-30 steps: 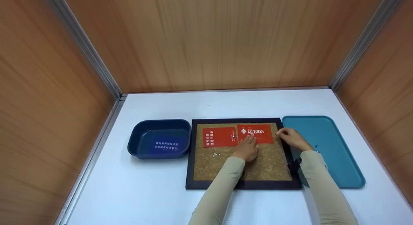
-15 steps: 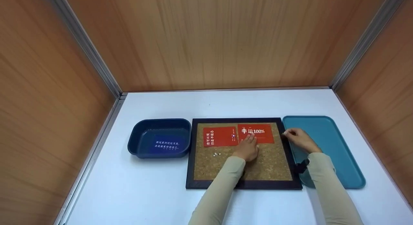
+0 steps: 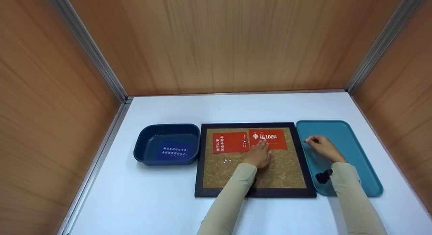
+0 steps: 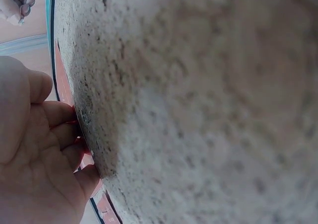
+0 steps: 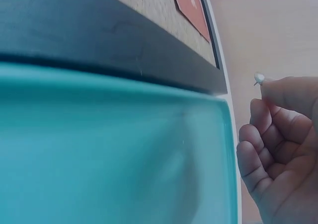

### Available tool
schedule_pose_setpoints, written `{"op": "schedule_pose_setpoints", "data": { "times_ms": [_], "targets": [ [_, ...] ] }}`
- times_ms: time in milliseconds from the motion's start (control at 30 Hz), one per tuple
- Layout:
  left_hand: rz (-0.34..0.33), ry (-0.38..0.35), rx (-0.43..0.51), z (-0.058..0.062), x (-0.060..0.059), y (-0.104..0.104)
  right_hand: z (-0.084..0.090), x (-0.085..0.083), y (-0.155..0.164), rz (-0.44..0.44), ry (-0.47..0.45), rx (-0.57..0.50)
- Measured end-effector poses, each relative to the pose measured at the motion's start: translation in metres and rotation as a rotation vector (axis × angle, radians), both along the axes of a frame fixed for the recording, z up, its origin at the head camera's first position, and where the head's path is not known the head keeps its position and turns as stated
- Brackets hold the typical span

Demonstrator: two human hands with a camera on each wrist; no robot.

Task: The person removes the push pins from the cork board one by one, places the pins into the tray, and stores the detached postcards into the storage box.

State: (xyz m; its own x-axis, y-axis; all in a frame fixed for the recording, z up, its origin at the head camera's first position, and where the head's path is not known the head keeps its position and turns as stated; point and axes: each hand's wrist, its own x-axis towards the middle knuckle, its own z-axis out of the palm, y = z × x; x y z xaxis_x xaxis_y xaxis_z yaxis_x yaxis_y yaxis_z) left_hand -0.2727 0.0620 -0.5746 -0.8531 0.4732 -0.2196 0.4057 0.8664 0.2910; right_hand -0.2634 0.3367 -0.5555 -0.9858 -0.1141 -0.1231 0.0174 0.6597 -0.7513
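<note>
A framed corkboard [image 3: 283, 174] lies on the white table with two red cards side by side near its top. My left hand [image 3: 258, 156] presses its outstretched fingertips on the right red card [image 3: 279, 141], which has white lettering. The left red card [image 3: 229, 144] bears a small shiny spot near its right edge. Off the board's right side, my right hand [image 3: 324, 149] is over the teal tray. Its thumb and forefinger pinch a thumbtack [image 5: 259, 78], with the short point showing in the right wrist view. Several small shiny tacks [image 3: 227, 161] lie on the cork below the left card.
The teal tray [image 3: 347, 160] adjoins the board's right frame. At the board's left stands a dark blue basin [image 3: 143, 155] with a blue lettered card [image 3: 175, 150] inside. Wood-grain panels [image 3: 236, 46] close off the back and both sides.
My right hand has drawn away from the red card's right edge, rightward across the frame to over the tray, still pinching the thumbtack. My left hand stays put on the card.
</note>
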Motion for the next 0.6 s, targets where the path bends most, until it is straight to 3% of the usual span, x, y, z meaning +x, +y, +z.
{"op": "schedule_pose_setpoints", "data": {
  "times_ms": [600],
  "targets": [
    [0.002, -0.006, -0.014, -0.001, -0.003, 0.001, 0.001, 0.019, 0.034, -0.058, 0.001, 0.086]
  ]
}}
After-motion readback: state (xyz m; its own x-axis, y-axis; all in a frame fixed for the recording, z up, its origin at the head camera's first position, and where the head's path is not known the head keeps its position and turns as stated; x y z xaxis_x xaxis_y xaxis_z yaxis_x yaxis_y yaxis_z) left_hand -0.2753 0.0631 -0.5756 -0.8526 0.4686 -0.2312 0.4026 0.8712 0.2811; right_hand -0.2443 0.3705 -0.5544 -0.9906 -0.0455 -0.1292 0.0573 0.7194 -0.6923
